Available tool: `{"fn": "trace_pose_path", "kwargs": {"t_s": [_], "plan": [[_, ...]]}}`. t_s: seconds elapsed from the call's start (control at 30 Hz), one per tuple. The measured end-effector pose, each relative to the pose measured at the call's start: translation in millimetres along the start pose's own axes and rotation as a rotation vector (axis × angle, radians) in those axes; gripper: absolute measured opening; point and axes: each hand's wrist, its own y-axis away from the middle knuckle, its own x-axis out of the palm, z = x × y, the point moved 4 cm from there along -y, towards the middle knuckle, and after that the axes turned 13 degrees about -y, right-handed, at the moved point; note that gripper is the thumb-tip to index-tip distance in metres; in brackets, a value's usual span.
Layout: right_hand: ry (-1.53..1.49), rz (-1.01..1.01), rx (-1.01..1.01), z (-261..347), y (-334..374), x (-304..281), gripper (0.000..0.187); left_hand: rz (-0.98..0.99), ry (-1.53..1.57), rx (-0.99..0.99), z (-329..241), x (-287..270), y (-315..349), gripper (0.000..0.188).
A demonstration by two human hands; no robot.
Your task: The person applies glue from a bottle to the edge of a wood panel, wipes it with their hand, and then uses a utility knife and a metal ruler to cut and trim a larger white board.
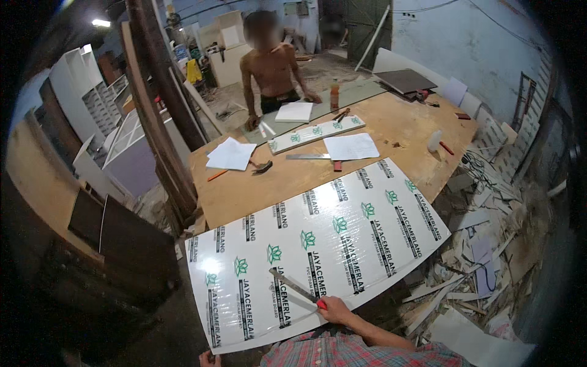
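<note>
person in the plaid shirt (318, 353) has the right hand (335, 309) wrapped tight around the red handle of a long thin metal blade (293, 284), and that blade points off to the left across a big white printed board (327, 223), though i can't tell if it's actually touching the surface. left hand (210, 361) is down by the board's near left corner, mostly out of sight, so i can't tell if it's pinching the edge or just resting there. the board itself lies over the near side of the wooden table (406, 125) and sticks out past it toward the person, green flower logos all over it. further back there's a hammer (263, 167) just beside some loose papers (231, 153), then a metal ruler (307, 156) next to another white sheet (351, 147), and a narrow strip (299, 137) with the same sort of green print. bottle of orange drink (334, 96) stands behind that. across the table a shirtless co-worker (269, 70) leans with both arms down, a white pad (294, 112) in between. floor on the right is buried in scraps (455, 287) btw.
</note>
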Motion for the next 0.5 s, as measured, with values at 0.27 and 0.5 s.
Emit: {"fn": "trace_pose_path", "kwargs": {"t_s": [0.27, 0.5], "plan": [[0.007, 0.032, 0.165, 11, 4, -1, 0.032, -0.068, 0.527, -0.272, 4, 22, -16, 0.038], [-0.014, 0.029, 0.200, -2, 6, 2, 0.035, -0.055, 0.516, -0.335, 20, 42, -24, 0.038]]}}
